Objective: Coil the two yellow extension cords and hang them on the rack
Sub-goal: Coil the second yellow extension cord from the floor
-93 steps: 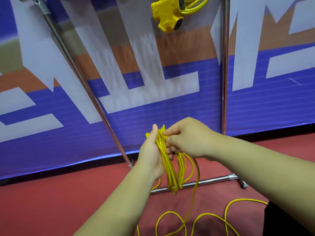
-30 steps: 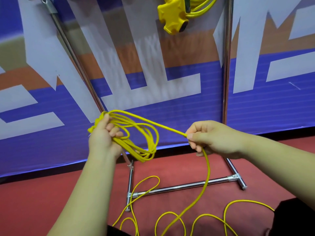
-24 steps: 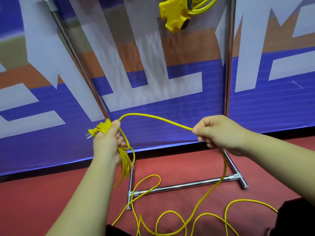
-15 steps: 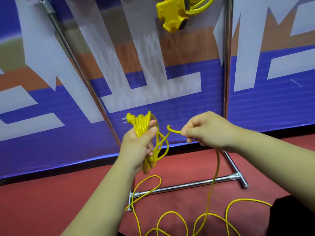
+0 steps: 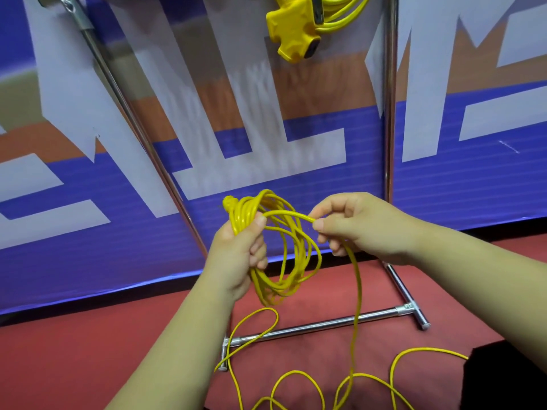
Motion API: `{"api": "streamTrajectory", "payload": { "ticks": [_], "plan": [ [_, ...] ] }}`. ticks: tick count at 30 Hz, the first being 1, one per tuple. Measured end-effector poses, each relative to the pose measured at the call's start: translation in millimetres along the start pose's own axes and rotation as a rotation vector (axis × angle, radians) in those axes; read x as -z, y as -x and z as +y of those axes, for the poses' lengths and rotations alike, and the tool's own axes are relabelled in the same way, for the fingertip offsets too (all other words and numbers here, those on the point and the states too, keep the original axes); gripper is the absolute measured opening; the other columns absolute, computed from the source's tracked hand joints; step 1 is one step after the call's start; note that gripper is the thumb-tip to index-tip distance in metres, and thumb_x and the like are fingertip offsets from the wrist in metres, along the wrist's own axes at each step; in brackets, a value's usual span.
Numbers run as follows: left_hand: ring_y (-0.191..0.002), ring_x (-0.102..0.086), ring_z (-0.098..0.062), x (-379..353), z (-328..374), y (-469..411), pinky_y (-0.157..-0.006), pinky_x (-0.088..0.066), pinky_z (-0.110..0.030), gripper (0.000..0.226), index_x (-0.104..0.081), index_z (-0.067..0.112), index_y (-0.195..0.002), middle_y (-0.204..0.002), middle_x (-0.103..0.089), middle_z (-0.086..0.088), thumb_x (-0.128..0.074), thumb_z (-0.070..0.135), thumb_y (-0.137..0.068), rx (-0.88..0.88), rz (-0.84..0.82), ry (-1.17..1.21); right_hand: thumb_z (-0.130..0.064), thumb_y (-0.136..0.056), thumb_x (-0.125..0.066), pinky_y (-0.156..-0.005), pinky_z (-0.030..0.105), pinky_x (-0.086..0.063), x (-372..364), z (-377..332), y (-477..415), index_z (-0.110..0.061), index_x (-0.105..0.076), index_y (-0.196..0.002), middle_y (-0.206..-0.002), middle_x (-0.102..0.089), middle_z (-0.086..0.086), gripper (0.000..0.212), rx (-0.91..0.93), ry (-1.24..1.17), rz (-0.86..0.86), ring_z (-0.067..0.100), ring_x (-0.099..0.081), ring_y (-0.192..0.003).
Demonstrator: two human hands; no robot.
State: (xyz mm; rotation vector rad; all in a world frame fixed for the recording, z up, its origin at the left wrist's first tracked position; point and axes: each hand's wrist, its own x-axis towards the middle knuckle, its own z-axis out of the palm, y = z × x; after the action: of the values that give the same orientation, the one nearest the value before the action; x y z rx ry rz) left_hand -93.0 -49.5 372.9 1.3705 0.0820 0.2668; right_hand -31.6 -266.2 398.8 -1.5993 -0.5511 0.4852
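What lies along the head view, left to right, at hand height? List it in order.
slanted rack pole → left hand → coil of yellow cord → right hand → upright rack pole

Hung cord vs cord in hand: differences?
The hung cord is up on the rack, untouched; the cord in hand is low, in the left hand, fed by the right hand. Hung: fully gathered. Held: slack on the floor. Both yellow.
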Motion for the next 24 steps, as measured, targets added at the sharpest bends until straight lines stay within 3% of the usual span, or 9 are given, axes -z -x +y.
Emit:
{"api": "streamTrajectory", "payload": {
  "ticks": [3,8,18,24],
  "plan": [
    [-0.036,-0.026,-0.005,12.8,9.9,-6.9,-0.038,-0.030,-0.019,0.022,-0.051,0.019,-0.080,-0.050,-0.028,0.006,-0.054,0.019,-0.101,-0.013,0.137,0.131,-0.005,-0.096,-0.060,-0.064,0.029,-0.055,6.0,2.1,3.2,-0.005,-0.064,-0.108,-0.077,-0.067,0.010,0.012,-0.021,-0.007,-0.054,0.016,-0.058,-0.061],
    [-0.036,-0.027,-0.001,40.5,15.5,-18.5,-0.038,-0.031,-0.015,0.017,-0.057,0.021,-0.084,-0.049,-0.028,0.010,-0.056,0.025,-0.100,0.029,0.300,0.344,-0.002,-0.098,-0.056,-0.067,0.030,-0.054,9.7,8.0,4.4,-0.005,-0.063,-0.110,-0.080,-0.069,0.009,0.014,-0.069,0.051,-0.113,0.018,-0.060,-0.067],
    [-0.037,-0.031,-0.002,54.1,13.8,-27.3,-0.039,-0.033,-0.014,0.015,-0.065,0.021,-0.101,-0.054,-0.033,0.011,-0.056,0.033,-0.100,0.085,0.413,0.551,-0.011,-0.093,-0.066,-0.054,0.024,-0.041,6.6,11.1,-0.2,-0.009,-0.075,-0.090,-0.076,-0.070,0.007,0.010,-0.159,0.029,0.001,0.010,-0.050,-0.055],
    [-0.037,-0.029,-0.003,67.2,17.7,-30.6,-0.038,-0.031,-0.015,0.025,-0.063,0.022,-0.087,-0.053,-0.030,0.010,-0.055,0.043,-0.100,0.014,0.405,0.519,-0.015,-0.089,-0.067,-0.046,0.023,-0.029,14.2,10.7,-2.8,-0.007,-0.072,-0.089,-0.059,-0.050,0.003,0.009,-0.271,0.036,0.056,0.011,-0.034,-0.047]
  ]
}}
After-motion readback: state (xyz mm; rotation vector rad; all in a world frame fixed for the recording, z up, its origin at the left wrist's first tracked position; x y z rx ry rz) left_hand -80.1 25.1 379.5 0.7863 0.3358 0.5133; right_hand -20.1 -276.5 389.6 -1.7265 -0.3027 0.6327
